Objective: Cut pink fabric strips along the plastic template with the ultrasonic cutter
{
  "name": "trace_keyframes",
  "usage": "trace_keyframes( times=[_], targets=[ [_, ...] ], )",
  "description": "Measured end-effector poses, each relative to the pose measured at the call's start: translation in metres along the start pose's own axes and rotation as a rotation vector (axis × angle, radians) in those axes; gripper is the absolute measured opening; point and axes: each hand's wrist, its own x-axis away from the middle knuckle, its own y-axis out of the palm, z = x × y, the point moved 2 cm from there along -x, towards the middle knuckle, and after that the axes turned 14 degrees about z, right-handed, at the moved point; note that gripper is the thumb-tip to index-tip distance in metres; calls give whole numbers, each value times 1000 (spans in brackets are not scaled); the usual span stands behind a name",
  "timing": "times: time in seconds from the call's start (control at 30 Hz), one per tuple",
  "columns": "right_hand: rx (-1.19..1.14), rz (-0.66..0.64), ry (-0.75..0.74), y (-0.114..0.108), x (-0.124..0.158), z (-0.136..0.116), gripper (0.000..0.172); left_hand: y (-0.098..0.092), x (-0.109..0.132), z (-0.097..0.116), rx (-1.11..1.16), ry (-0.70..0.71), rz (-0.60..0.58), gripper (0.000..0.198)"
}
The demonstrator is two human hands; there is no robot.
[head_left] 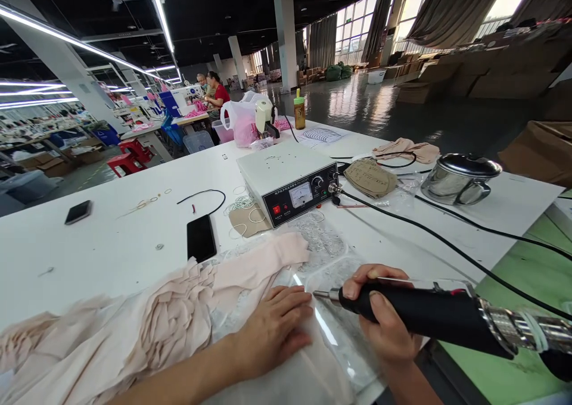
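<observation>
Left forearm enters from lower left of the frame, angled up toward centre; left hand [272, 327] lies palm down, fingers spread flat and together, pressing pale cloth [156, 327] at lower centre, gripping nothing. Right hand [388, 333] at lower right, wrist low, fingers and thumb wrapped closed round a black tool [438, 315], held near level, metal tip pointing left, just beside the left fingertips. Cable [447, 244] runs from the tool up to a control box [290, 181] mid-frame. Phone [201, 237] left of it on the white surface [111, 244].
</observation>
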Motion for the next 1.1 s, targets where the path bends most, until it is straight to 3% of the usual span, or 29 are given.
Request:
trace_keyframes(
  times=[0.37, 1.1],
  targets=[
    [-30, 2, 10, -3, -2, 4, 9, -4, 1, -5, 3, 83, -90, 26],
    [-22, 22, 58, -3, -4, 3, 8, -9, -15, -3, 66, 401, -45, 21]
  ],
)
